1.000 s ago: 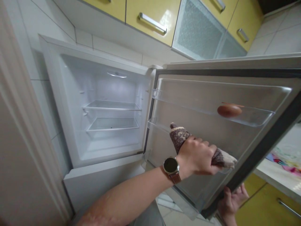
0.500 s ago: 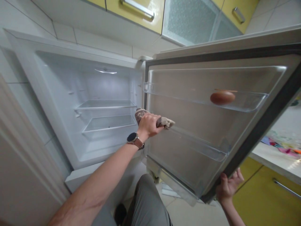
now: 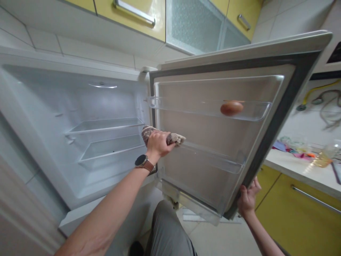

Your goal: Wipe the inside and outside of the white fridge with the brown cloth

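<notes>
My left hand [image 3: 158, 142], with a watch on its wrist, is closed around a crumpled brown-and-white patterned cloth [image 3: 177, 139]. It is near the hinge side of the open fridge door [image 3: 197, 133], between the fridge interior [image 3: 112, 101] and the door's inner face. Whether the cloth touches the door I cannot tell. At the lower outer corner of the door, my right hand [image 3: 247, 201] grips the edge, thumb on the inner side and some fingers hidden behind. One brown egg [image 3: 231, 107] lies in the clear upper door shelf [image 3: 191, 108].
Two glass shelves [image 3: 106, 124] sit inside the fridge. A lower clear door shelf [image 3: 226, 163] crosses the door. Yellow cabinets [image 3: 133, 17] hang above. On the right, a counter [image 3: 298, 161] carries colourful items and a bottle of yellow liquid [image 3: 323, 158]. My knee [image 3: 167, 227] is below.
The view has turned to the right, so fridge, door and cabinets appear further left and more counter shows. My left hand still holds the cloth, and my right hand keeps the door edge.
</notes>
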The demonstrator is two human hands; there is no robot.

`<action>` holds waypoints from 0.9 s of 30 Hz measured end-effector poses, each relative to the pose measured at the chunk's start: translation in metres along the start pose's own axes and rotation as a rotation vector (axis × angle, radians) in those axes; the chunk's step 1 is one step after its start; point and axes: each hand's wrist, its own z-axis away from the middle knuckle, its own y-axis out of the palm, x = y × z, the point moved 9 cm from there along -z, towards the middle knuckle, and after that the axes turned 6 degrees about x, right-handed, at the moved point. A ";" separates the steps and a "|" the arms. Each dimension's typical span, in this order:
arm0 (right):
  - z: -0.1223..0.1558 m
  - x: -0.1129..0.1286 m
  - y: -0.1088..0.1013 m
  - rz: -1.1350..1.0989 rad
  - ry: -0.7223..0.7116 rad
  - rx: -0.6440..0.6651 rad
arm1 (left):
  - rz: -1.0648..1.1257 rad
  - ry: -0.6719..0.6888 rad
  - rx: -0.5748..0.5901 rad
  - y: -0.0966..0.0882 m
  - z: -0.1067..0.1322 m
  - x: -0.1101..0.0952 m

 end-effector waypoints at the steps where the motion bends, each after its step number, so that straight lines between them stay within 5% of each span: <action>1: -0.005 0.001 0.001 -0.006 0.007 0.034 | -0.004 -0.002 0.004 0.000 -0.001 -0.003; 6: -0.034 -0.001 0.003 -0.181 0.070 0.151 | -0.033 0.014 -0.003 0.001 -0.006 -0.018; 9: -0.051 0.015 -0.006 -0.187 0.083 0.098 | -0.054 0.027 -0.021 0.000 -0.007 -0.023; 11: -0.062 0.049 -0.023 -0.126 0.003 -0.049 | -0.066 0.029 -0.014 0.001 -0.008 -0.025; 14: -0.077 0.134 -0.042 -0.112 -0.261 -0.220 | -0.072 0.031 -0.013 0.001 -0.008 -0.025; 16: -0.088 0.192 -0.039 -0.144 -0.432 -0.187 | -0.078 0.035 -0.019 0.001 -0.008 -0.026; 19: -0.103 0.248 -0.012 -0.133 -0.573 0.037 | -0.086 0.031 -0.013 0.002 -0.007 -0.025; 21: -0.107 0.260 0.005 -0.100 -0.596 0.130 | -0.088 0.023 -0.002 0.001 -0.007 -0.025; 27: -0.100 0.255 0.014 -0.118 -0.584 0.056 | -0.118 -0.022 0.095 -0.001 -0.012 -0.024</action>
